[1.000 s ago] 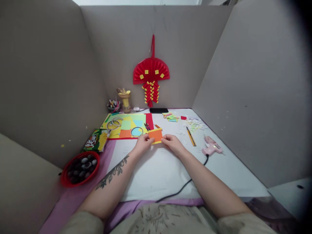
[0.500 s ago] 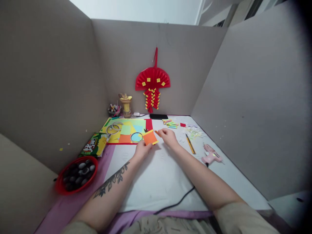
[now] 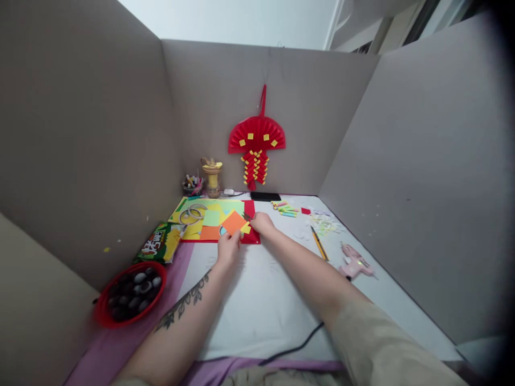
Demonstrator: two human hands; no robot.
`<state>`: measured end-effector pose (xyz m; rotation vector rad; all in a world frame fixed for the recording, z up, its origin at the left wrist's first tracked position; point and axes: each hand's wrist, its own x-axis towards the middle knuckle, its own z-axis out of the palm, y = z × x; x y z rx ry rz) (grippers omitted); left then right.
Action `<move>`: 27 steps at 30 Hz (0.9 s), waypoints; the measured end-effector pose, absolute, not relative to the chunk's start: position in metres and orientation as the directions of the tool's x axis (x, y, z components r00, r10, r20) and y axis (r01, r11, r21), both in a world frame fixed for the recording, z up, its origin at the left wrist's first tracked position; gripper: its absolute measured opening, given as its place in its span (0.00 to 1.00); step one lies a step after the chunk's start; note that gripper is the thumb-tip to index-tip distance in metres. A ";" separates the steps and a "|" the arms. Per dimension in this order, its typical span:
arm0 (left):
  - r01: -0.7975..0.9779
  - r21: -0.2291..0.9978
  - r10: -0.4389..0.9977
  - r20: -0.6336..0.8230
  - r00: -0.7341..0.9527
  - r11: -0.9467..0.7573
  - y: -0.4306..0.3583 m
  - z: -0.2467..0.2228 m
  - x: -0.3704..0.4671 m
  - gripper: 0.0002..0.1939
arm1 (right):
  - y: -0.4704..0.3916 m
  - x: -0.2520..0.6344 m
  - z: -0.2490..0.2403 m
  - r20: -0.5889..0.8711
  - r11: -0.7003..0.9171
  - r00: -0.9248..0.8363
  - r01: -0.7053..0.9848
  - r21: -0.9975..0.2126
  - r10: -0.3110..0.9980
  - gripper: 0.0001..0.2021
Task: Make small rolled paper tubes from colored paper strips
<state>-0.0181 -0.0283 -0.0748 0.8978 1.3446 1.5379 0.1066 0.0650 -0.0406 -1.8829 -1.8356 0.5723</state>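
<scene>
My left hand pinches a square of orange paper by its near edge, tilted above a pile of coloured sheets. Pieces of yellow paper show at the square's right side. On the right of the pile, my right hand has its fingers closed at a small dark tool, possibly scissors; its shape is partly hidden. Below the orange square, a ring is mostly covered. Two pale rings lie on the yellow and green sheets to the left.
A utility knife and a pink glue gun lie at right, near paper scraps and small paper rolls. At left are a red bowl of dark round objects and a snack packet. A red fan decoration hangs behind.
My right hand has moved left and down onto the pile, reaching the dark tool. The orange square has turned and shifted left in my left hand. The view has shifted slightly.
</scene>
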 end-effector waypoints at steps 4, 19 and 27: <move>-0.110 0.994 0.953 -0.031 -0.303 -0.002 -0.030 -0.070 -0.017 0.15 | 0.030 0.132 -0.050 -0.039 -0.085 0.120 0.412 -0.907 0.992 0.06; 0.044 0.998 0.983 -0.041 -0.178 0.050 -0.042 -0.046 -0.014 0.12 | -0.046 0.157 -0.052 -0.023 -0.017 -0.149 0.037 -0.999 0.989 0.18; 0.091 0.995 0.985 -0.032 -0.172 0.048 -0.047 -0.047 -0.007 0.12 | -0.050 0.147 -0.051 -0.085 -0.096 -0.090 -0.124 -0.988 0.992 0.18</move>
